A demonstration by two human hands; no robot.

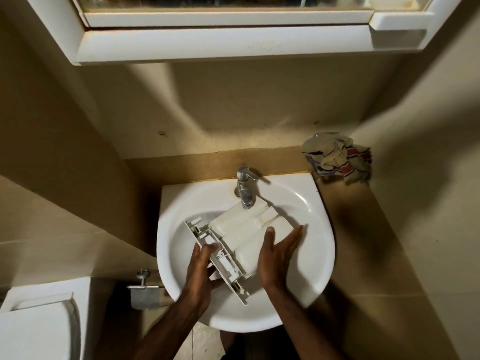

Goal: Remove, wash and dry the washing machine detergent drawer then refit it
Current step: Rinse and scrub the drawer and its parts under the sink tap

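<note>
Beige tiled walls close in on three sides, smooth and dimly lit, with a white plastic cabinet (220,37) overhead, its upper part cut off by the frame. A tan table (358,211) runs along the back and down the right side. Set into it is a white glazed sink (306,203), round-fronted and glossy. A white toilet (39,326) is cut off at the lower left.

The drawer (241,232) lies upside down in the sink, tilted. Its long axis runs diagonally: the front panel points to the lower left, toward the person, and the rear end points to the upper right, tucked under the tap (245,189). It is white moulded plastic; the underside shows smooth rounded channels with yellowish staining near the rear, and the panel's inner face is ribbed with clips and slots. The compartments inside are hidden.

The left hand (201,268) grips the front panel, fingers curled over its edge and thumb beneath. The right hand (279,255) lies released, fingers straight and together, flat against the drawer's right side.

A crumpled cloth (337,157), cream with red and dark stripes, sits at the table's back right corner on something bluish too hidden to identify. The chrome tap stands at the sink's rear. A metal roll holder (142,287) juts from the left wall.
</note>
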